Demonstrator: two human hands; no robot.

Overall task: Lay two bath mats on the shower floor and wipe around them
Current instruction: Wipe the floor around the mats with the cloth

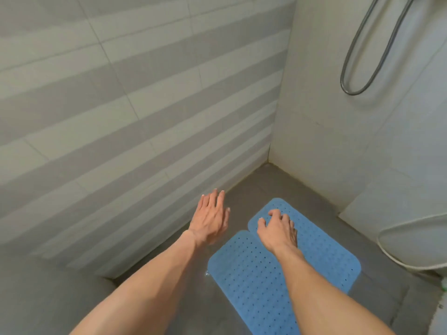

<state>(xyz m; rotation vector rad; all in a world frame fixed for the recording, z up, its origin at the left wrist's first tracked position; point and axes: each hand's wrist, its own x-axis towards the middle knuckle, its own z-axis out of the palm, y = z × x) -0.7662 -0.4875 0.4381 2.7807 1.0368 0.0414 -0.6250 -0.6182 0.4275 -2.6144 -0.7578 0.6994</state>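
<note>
Two blue perforated bath mats lie flat side by side on the grey shower floor [244,189]. The left mat [251,281] reaches toward me; the right mat [324,252] sits further toward the corner. My right hand [278,232] is over the far end of the right mat, fingers bent with their tips down on it. My left hand [210,216] hovers over bare floor to the left of the mats, fingers straight and holding nothing. No cloth is in view.
A striped tiled wall [121,129] runs close along the left. A plain white wall [338,117] meets it at the corner. A grey shower hose [355,90] loops on the right wall. A white rounded fixture [411,245] stands at the right edge.
</note>
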